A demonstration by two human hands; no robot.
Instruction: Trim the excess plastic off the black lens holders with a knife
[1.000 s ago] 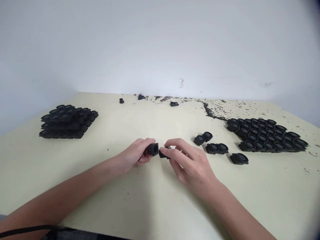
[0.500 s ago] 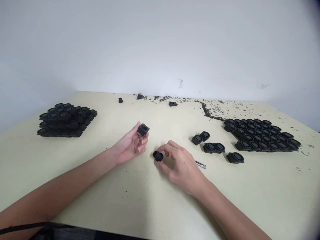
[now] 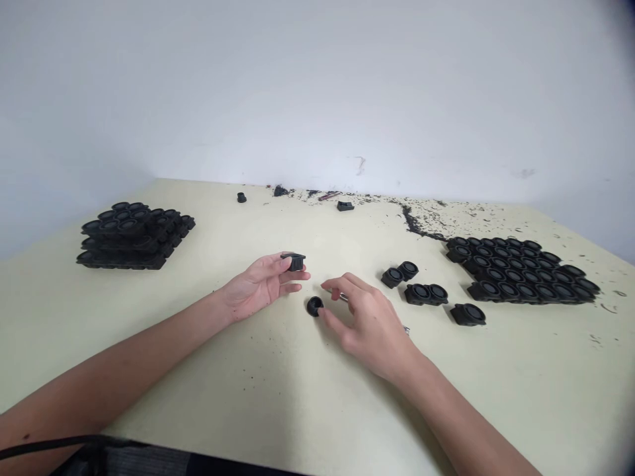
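Observation:
Between the thumb and fingers of my left hand [image 3: 262,284] is a black square part [image 3: 295,262], held above the table and seen from its side. My right hand [image 3: 364,320] has its thumb and fingers apart and holds nothing. Beside its thumb tip, a round black piece [image 3: 314,306] rests on the table with its hollow facing up. A metal tool [image 3: 342,297] lies partly hidden under my right hand, and its other end shows past the wrist.
Black parts are stacked at the left [image 3: 126,238] and laid in rows at the right [image 3: 526,271]. Several loose parts [image 3: 425,293] lie nearer. Black shavings [image 3: 414,221] and another block [image 3: 345,206] are along the back by the wall.
My left hand has turned the square part from face-on to side-on. The round piece has gone from my right fingers onto the table, hollow up, and those fingers have opened.

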